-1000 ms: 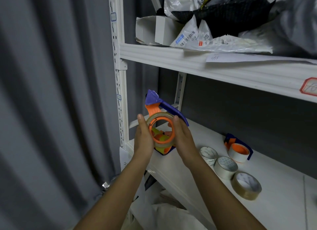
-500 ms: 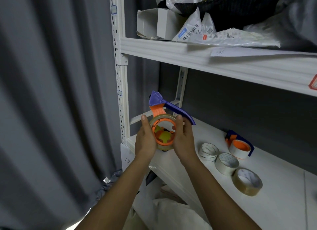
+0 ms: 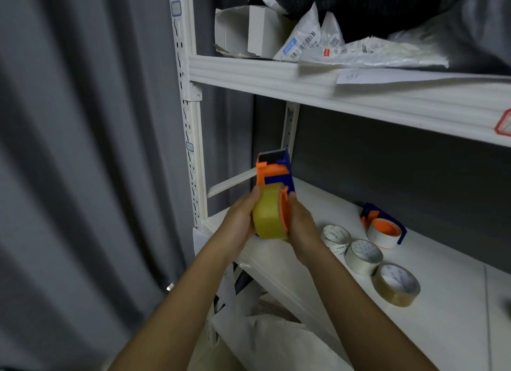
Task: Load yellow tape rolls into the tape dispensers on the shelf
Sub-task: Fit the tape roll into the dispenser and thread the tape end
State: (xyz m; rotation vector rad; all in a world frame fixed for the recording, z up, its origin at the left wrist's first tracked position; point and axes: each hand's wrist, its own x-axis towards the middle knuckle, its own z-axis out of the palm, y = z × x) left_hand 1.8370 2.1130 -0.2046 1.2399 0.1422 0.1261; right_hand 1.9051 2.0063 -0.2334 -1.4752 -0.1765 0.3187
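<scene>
1. We see the left hand (image 3: 240, 218) and the right hand (image 3: 302, 228) holding a blue and orange tape dispenser (image 3: 273, 174) between them, raised in front of the left end of the lower shelf (image 3: 442, 301).
2. A yellow tape roll (image 3: 267, 214) sits on the dispenser's orange hub (image 3: 284, 211), its broad yellow band turned toward us.
3. Our left hand is curled round the left side of the roll; our right hand clasps the hub side, fingers bent against the dispenser.
4. Taking the held dispenser as our landmark, a second dispenser (image 3: 384, 227) lies on the shelf to its right, near the dark back wall, with a pale roll on it.
5. Between the two dispensers, nearer the shelf's front edge, a white roll (image 3: 336, 236) and a grey-white roll (image 3: 363, 256) touch each other, and a tan roll (image 3: 396, 283) lies just beside them, farthest right.
6. Above the held dispenser, the upper shelf (image 3: 276, 77) carries a white box (image 3: 243, 33) and plastic parcel bags (image 3: 345, 41).
</scene>
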